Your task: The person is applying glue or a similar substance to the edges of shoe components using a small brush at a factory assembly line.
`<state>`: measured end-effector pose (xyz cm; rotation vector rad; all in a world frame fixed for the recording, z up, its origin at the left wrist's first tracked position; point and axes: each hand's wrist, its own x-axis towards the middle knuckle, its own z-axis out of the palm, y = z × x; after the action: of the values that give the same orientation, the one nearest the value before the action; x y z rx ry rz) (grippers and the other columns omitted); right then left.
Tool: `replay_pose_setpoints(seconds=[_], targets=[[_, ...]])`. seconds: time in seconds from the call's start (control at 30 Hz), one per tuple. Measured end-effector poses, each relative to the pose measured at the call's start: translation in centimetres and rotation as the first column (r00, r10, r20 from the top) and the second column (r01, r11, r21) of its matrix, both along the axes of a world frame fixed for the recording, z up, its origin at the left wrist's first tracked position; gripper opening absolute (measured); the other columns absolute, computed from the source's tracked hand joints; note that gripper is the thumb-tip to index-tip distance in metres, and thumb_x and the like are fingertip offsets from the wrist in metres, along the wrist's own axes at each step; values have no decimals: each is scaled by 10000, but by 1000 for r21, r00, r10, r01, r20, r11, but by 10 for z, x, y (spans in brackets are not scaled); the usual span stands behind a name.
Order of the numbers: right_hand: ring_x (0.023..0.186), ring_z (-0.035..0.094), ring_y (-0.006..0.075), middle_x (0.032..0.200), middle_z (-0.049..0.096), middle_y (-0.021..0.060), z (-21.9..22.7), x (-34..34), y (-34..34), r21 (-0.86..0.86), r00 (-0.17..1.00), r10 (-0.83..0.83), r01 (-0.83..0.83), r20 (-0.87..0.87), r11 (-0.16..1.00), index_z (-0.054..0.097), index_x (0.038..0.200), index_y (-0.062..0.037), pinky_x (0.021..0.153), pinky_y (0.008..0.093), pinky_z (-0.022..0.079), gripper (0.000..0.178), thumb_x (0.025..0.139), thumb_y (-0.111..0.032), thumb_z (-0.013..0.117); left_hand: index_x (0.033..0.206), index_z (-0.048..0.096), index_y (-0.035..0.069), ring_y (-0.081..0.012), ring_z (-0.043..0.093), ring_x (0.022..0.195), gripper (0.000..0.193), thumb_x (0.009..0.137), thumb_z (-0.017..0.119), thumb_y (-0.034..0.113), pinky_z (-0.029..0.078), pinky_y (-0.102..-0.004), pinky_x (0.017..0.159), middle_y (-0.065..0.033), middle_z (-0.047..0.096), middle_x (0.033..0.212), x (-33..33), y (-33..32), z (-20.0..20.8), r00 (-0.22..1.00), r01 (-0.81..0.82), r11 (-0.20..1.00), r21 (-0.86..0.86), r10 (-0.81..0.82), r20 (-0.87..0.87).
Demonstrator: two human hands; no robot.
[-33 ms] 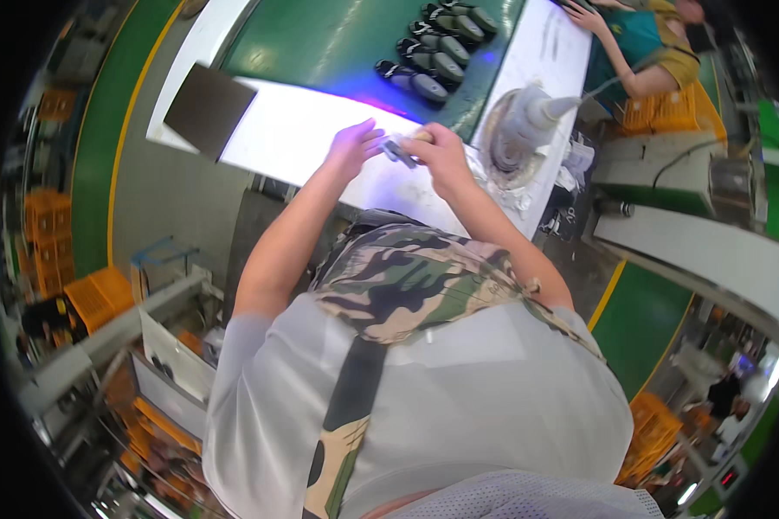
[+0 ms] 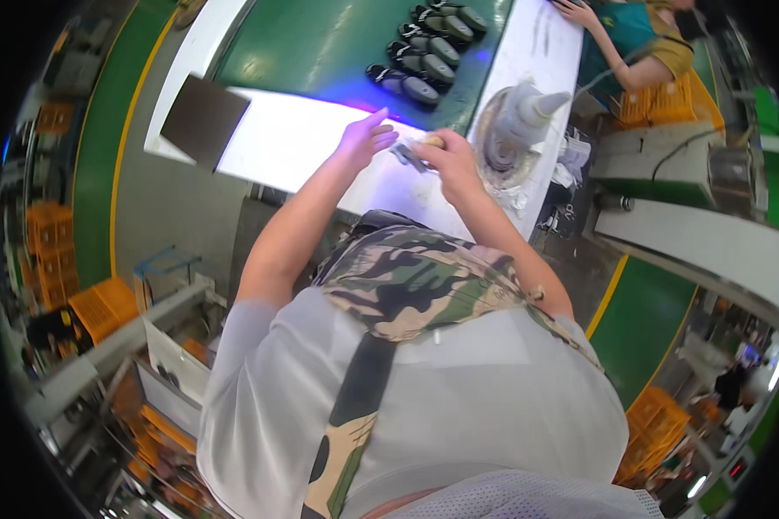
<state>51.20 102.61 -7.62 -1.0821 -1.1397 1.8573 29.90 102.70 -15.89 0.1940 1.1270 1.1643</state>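
Note:
My right hand (image 2: pixel 453 163) is closed on a small brush-like tool (image 2: pixel 409 156) with a pale wooden handle and a grey end; its exact shape is blurred. My left hand (image 2: pixel 365 141) is held beside the tool's grey end, fingers stretched out and nothing visible in them. Both hands are over a brightly lit white work ledge (image 2: pixel 294 130). Beyond the ledge, several black shoes with grey soles (image 2: pixel 420 90) lie in a row on a green belt (image 2: pixel 307 52). Right of my right hand, a greyish bottle with a pointed nozzle (image 2: pixel 519 117) stands in a stained round dish (image 2: pixel 493 164).
A dark brown board (image 2: pixel 203 121) lies at the ledge's left end. At the upper right, a co-worker's arm (image 2: pixel 610 56) reaches over the white side ledge (image 2: pixel 541 35). Orange crates (image 2: pixel 104 298) stand at the left, with another crate (image 2: pixel 658 104) near the co-worker.
The shoes, bottle and side ledge appear slightly further left in view. My left hand has shifted up and right, its fingers more spread. My right hand keeps its hold on the tool.

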Motion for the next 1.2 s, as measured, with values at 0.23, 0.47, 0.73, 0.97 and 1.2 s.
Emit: replay_pose_setpoints(seconds=[0.23, 0.47, 0.73, 0.97, 1.2], targets=[[697, 563, 95, 814, 614, 16, 7, 161, -18, -89, 849, -512, 524, 129, 847, 613, 914, -34, 617, 243, 452, 191, 791, -91, 748, 1168, 557, 117, -369, 603, 1038, 577, 776, 743, 497, 445, -522, 955, -157, 622, 1136, 43, 170, -51, 1000, -31, 955, -296, 30, -9], [653, 545, 80, 777, 612, -1, -10, 190, -21, -224, 770, -626, 637, 125, 738, 603, 885, -55, 576, 237, 426, 173, 793, -74, 748, 1204, 523, 80, -334, 604, 1095, 456, 816, 678, 260, 457, -527, 957, -152, 621, 1158, 14, 157, -25, 992, 25, 870, -492, -82, -95], [661, 532, 82, 776, 588, -6, 19, 109, 55, -67, 923, -371, 378, 101, 923, 600, 839, -47, 606, 241, 444, 185, 765, -51, 771, 1299, 496, 5, -308, 590, 1156, 558, 779, 682, 88, 433, -465, 1056, -179, 595, 1266, -54, 87, 75, 911, -18, 897, 441, -167, 377], [661, 512, 73, 769, 582, -9, 57, 29, 127, 152, 981, -192, 185, 33, 971, 608, 815, -42, 591, 232, 421, 218, 734, -91, 805, 1136, 580, 13, -270, 648, 1017, 533, 669, 832, 63, 512, -382, 923, -128, 650, 1134, -57, 25, 166, 483, 522, 601, 605, 376, -791], [741, 542, 87, 825, 578, 5, 123, -66, 121, 313, 970, 169, -108, -173, 944, 592, 890, -26, 682, 239, 453, 211, 762, -32, 761, 1082, 593, 5, -358, 658, 1016, 513, 603, 776, 0, 547, -414, 883, -185, 657, 1084, -73, -22, 245, -84, 858, 432, 280, 654, -752]])
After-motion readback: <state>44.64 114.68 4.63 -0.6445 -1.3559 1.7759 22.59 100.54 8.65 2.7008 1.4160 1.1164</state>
